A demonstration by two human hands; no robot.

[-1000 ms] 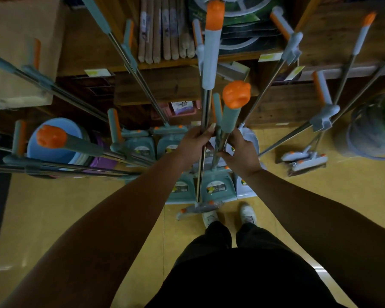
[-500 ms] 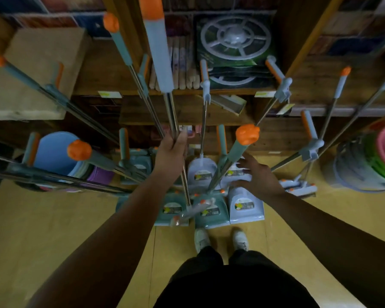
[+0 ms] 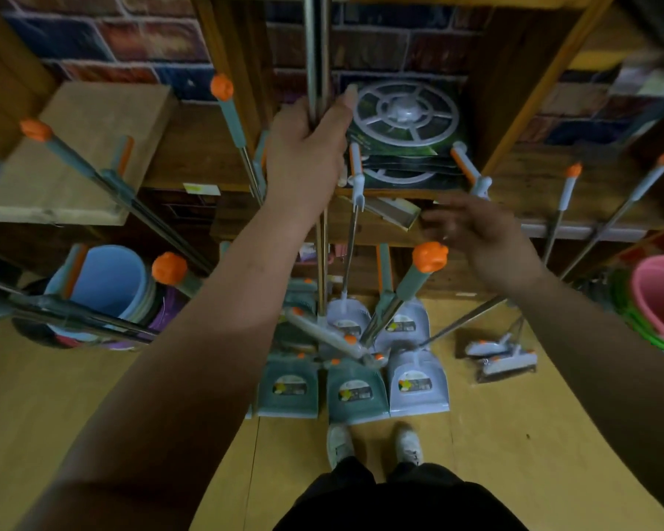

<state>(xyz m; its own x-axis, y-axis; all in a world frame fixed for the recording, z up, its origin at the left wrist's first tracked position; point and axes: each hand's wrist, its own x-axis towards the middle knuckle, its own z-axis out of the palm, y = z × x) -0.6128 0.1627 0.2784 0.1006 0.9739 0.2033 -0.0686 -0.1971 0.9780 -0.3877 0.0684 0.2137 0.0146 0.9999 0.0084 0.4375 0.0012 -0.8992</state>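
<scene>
My left hand (image 3: pixel 307 155) grips the shiny metal pole of a mop (image 3: pixel 317 51), lifted high so the pole runs out of the top of the view. Its flat mop head (image 3: pixel 330 337) hangs tilted above the dustpans. My right hand (image 3: pixel 480 233) hovers in the air to the right, fingers spread and blurred, holding nothing. Just below it stands another mop handle with an orange knob (image 3: pixel 429 256) on a grey grip.
Several grey and white dustpans (image 3: pixel 416 381) stand on the yellow floor by my feet. More mops with orange-tipped handles (image 3: pixel 35 130) lean around. A blue bucket (image 3: pixel 104 281) is at left, pink tubs (image 3: pixel 660 297) at right, wooden shelves (image 3: pixel 177 162) with boxed goods behind.
My left hand has raised the mop pole upward and away from the group. My right hand has let go of the orange-knobbed handle and lifted free to the right.
</scene>
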